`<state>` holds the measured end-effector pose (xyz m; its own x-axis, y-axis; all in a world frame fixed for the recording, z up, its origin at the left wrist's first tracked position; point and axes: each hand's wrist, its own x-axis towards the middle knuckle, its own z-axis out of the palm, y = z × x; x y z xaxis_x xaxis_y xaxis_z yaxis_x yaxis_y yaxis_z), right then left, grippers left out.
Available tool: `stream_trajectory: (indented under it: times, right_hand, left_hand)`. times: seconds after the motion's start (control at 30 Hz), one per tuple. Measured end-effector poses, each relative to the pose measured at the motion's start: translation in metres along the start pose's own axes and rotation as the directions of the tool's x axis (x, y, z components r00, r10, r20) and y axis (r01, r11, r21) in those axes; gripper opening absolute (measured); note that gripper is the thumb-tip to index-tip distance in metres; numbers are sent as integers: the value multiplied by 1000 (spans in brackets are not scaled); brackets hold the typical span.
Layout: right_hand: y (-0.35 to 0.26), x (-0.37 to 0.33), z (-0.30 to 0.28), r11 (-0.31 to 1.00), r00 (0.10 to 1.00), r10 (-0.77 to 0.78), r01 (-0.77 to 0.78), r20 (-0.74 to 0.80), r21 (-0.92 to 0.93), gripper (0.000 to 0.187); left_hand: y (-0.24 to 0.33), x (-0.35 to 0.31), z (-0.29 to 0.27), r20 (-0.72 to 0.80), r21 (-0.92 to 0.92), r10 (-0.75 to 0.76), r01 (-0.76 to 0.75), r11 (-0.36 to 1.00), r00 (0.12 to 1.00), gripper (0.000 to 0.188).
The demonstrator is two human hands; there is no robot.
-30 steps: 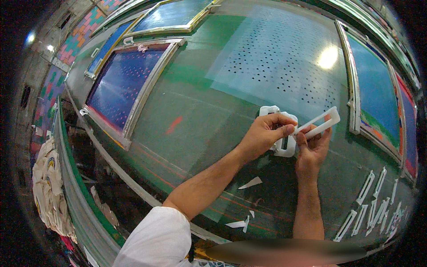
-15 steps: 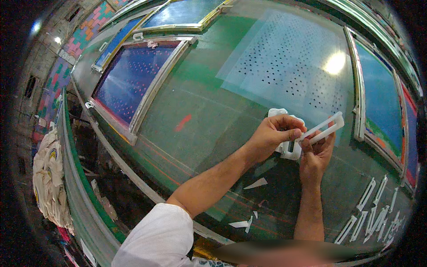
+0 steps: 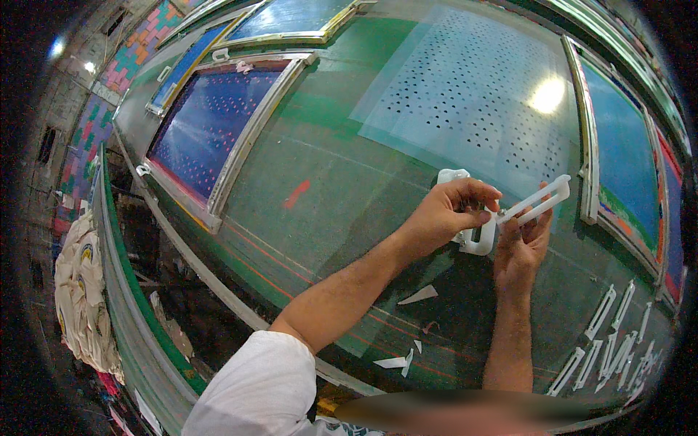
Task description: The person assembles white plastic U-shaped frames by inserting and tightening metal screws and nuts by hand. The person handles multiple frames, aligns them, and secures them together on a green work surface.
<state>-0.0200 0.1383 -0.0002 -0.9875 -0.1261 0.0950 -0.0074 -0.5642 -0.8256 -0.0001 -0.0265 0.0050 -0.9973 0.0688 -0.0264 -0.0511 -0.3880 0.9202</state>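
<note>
White plastic loop, long and slotted [image 3: 544,207], is held up in the right hand [image 3: 522,243], above the right half of the green table [image 3: 327,189], tilted with its free end far and right. Right hand: fingers closed round the loop's lower end, thumb on the near side. Left hand [image 3: 452,209]: half curled, thumb and forefinger close together just beside that same lower end; can't tell if it pinches anything. Thicker white plastic pieces with openings [image 3: 478,247] sit on the table behind the left hand, partly hidden by it. Translucent sheet with rows of dark dots [image 3: 465,94] lies flat, far of the hands. Framed screen with purple mesh [image 3: 218,131] at left, framed blue screen [image 3: 622,152] at right, another framed blue screen [image 3: 287,22] at far left. Narrow slotted white strips [image 3: 600,310] spread in rows at near right, well apart from the hands. Pointed white scrap [image 3: 419,294] near the left forearm; smaller white scraps [image 3: 392,362] nearer the table edge. Red smear [image 3: 297,195] left of the hands. Cream cloth bundle [image 3: 83,291] beyond the table's left edge.
</note>
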Motion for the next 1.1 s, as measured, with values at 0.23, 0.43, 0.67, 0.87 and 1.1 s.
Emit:
stream_trajectory:
  times: [0.23,0.43,0.67,0.87,1.1]
  right_hand:
    - [2,1,-2,1000,999,-9,9,44,-10,84]
    - [2,1,1,999,1000,-20,20,16,-27,81]
    - [4,0,2,1000,999,5,-4,44,-28,79]
    - [6,0,-1,999,998,39,-38,54,-21,78]
    - [0,-1,1,985,985,171,-172,29,-1,80]
  left_hand:
    - [1,0,0,24,-15,-9,9,1000,1000,28]
    - [0,0,1,-17,-41,2,-2,999,1000,27]
    - [2,-1,2,-41,-20,33,-34,999,999,27]
    - [-5,3,1,-71,-266,-24,4,964,997,32]
    - [-7,11,-6,-126,-645,-39,-52,763,991,26]
